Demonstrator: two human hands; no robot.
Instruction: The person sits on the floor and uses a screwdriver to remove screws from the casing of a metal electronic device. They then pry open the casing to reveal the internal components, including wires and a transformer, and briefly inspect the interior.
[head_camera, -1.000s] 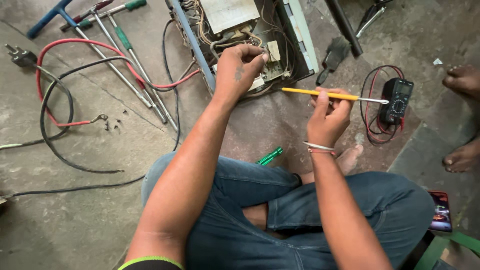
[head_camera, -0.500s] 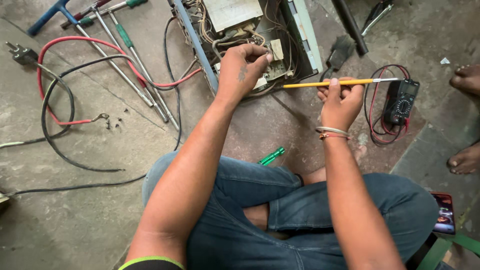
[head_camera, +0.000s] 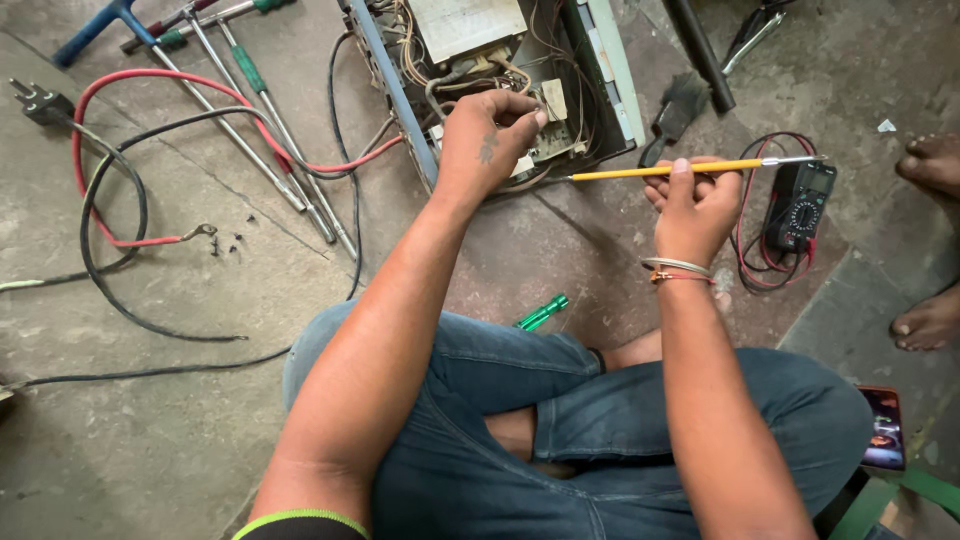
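You sit cross-legged, both bare forearms stretched forward over your knees. Your left hand reaches farthest ahead, back of the hand up, wrist bent slightly downward, with the fingers curled in and the fingertips pinched together under the knuckles. Your right hand is drawn closer to you and off to the right, knuckles facing up, fingers folded into a loose fist with the thumb laid across the top. Thin bands circle your right wrist. The two hands are well apart.
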